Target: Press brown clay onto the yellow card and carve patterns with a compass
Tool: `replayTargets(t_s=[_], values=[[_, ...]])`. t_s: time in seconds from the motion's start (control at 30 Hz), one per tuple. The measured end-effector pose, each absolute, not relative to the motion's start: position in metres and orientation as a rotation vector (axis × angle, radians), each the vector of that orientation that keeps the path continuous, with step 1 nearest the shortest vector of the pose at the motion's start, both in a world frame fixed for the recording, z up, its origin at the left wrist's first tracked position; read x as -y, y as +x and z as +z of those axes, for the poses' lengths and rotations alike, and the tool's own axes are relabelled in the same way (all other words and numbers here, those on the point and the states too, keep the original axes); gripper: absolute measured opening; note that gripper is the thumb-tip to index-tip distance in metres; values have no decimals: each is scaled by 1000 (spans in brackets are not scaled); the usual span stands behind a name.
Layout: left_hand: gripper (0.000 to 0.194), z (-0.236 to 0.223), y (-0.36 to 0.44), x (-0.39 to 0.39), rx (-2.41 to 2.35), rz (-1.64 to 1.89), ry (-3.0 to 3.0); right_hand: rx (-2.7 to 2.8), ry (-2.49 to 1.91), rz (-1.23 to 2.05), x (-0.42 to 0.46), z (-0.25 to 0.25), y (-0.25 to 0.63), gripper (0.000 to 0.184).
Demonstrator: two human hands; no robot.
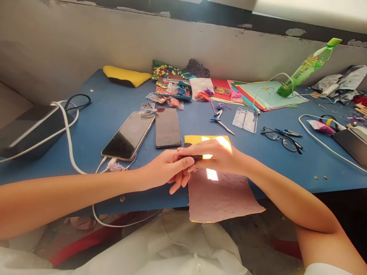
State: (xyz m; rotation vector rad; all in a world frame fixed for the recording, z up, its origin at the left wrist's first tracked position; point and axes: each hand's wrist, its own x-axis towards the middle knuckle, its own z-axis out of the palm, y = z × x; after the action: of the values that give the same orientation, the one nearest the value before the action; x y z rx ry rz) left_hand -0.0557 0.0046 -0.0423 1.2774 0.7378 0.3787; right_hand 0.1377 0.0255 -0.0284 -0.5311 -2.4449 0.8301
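Observation:
My hands meet above a sheet (pixel 222 198) with a yellow top and edges and a mauve, clay-like layer that hangs over the table's front edge. Between them shows a small dark piece (pixel 196 157), clay-like in look, though I cannot make out its full shape. My left hand (pixel 172 168) has its thumb on the piece and its fingers curled below. Over it lies my right hand (pixel 213 152), fingers closed around the piece from above. A dark patch (pixel 187 145) is partly visible at the sheet's upper left, behind my fingers.
Two phones (pixel 130 135) (pixel 168 128) lie left of the sheet, one with a white cable (pixel 67 133). Glasses (pixel 282 139), a clear plastic case (pixel 245 119) and a white-and-blue compass-like tool (pixel 222 123) lie right. Coloured sheets (pixel 266 95) and a green bottle (pixel 311 67) stand behind.

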Motion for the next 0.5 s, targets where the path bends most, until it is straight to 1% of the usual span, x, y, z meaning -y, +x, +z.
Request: replayTargets(t_s=[0.1,0.27,0.4,0.5], values=[[51,-44,-55,-4,-724,371,1277,2468,-649,950,-30,-24,145,29],[51,-45,-56,-4,-760,411,1199,2422,-755,777,-38,-20,152,14],[46,-44,-56,-4,-769,451,1127,2386,-833,670,-48,-18,157,14],[40,-43,-56,-4,-761,514,1105,2333,-934,698,-57,-15,163,16]])
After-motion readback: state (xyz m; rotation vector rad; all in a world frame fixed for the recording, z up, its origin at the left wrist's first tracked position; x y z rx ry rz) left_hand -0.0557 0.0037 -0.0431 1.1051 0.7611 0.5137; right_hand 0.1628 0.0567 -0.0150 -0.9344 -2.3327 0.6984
